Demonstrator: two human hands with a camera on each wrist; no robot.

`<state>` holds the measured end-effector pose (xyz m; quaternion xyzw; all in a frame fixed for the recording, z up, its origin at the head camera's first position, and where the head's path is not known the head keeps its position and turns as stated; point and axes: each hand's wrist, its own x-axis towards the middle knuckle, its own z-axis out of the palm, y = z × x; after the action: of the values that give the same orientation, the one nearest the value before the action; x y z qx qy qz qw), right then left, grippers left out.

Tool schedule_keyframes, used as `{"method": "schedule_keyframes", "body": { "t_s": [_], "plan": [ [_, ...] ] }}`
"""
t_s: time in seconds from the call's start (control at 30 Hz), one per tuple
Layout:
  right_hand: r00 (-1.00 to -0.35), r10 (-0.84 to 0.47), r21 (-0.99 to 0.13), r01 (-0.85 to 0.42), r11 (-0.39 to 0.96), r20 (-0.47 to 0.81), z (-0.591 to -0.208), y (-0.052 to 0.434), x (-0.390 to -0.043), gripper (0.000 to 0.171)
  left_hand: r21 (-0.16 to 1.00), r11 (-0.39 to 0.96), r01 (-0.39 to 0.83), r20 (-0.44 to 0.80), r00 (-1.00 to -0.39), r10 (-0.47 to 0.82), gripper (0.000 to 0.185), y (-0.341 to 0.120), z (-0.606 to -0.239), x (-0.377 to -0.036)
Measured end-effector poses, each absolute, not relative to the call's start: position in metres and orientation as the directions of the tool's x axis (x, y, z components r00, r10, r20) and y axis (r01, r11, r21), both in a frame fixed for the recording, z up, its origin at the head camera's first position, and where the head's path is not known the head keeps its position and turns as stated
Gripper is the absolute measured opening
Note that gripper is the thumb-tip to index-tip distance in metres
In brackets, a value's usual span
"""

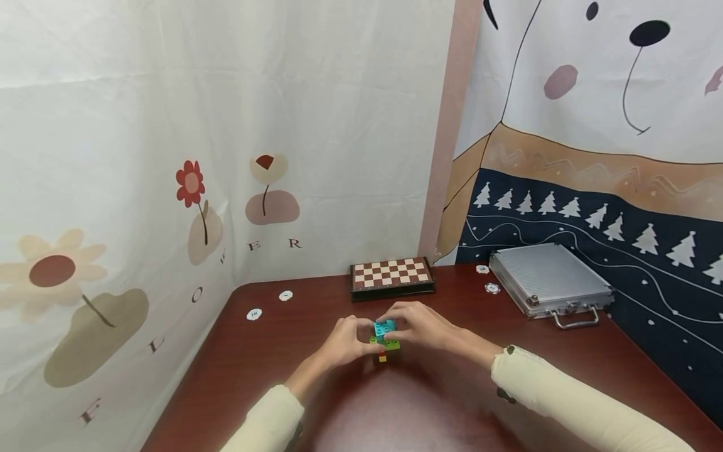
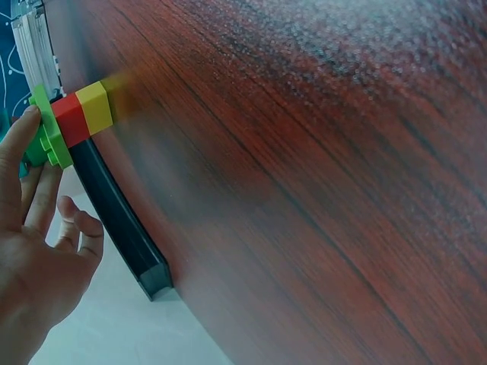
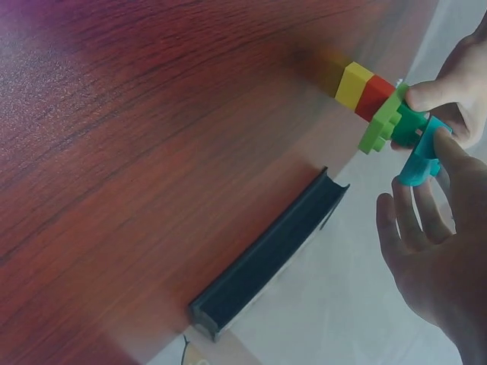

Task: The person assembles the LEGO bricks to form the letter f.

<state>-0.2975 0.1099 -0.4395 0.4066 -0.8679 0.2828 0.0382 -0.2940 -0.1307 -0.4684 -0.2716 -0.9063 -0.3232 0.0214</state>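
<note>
A small tower of toy building bricks stands on the table between both hands. From the bottom it shows a yellow brick (image 2: 96, 107), a red brick (image 2: 70, 120), a wider lime-green brick (image 3: 380, 122), a dark green brick (image 3: 409, 126) and a turquoise brick (image 3: 421, 156) on top. My left hand (image 1: 346, 344) holds the tower around its green part, thumb on the near side. From the right, my right hand (image 1: 419, 324) pinches the turquoise brick between thumb and fingers. That brick sits at the dark green one, partly hidden by fingers.
Behind the hands lies a chessboard box (image 1: 392, 280) against the curtain. A silver case (image 1: 550, 276) with a handle stands at the back right. Poker chips lie at the back left (image 1: 285, 295) and near the case (image 1: 492, 288). Printed curtains (image 1: 339, 125) border the table.
</note>
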Motion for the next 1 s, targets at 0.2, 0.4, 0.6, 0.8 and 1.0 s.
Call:
{"method": "schedule_keyframes", "body": {
  "t_s": [0.2,0.4,0.6,0.8,1.0],
  "plan": [
    [-0.667,-0.683,-0.467,-0.726,0.505,0.298,-0.4414,0.1096,-0.2984,0.035,0.567,0.649,0.507,0.215,-0.852,0.478,0.047,-0.1307,-0.469,-0.2949],
    [-0.669,-0.679,-0.468,-0.724,0.506,0.3,-0.444,0.1081,-0.2983,0.034,0.555,0.655,0.512,0.21,-0.849,0.486,0.048,-0.1307,-0.47,-0.2962],
    [-0.673,-0.677,-0.472,-0.72,0.509,0.297,-0.4432,0.1076,-0.2987,0.033,0.556,0.657,0.509,0.2,-0.849,0.488,0.05,-0.1306,-0.4698,-0.2967],
    [-0.684,-0.672,-0.493,-0.705,0.511,0.282,-0.4435,0.1083,-0.2999,0.034,0.563,0.654,0.506,0.195,-0.85,0.49,0.051,-0.1303,-0.4684,-0.2969],
    [-0.69,-0.662,-0.502,-0.699,0.508,0.291,-0.4483,0.1093,-0.2975,0.035,0.562,0.659,0.5,0.182,-0.852,0.491,0.049,-0.13,-0.4681,-0.2965]
  ]
}}
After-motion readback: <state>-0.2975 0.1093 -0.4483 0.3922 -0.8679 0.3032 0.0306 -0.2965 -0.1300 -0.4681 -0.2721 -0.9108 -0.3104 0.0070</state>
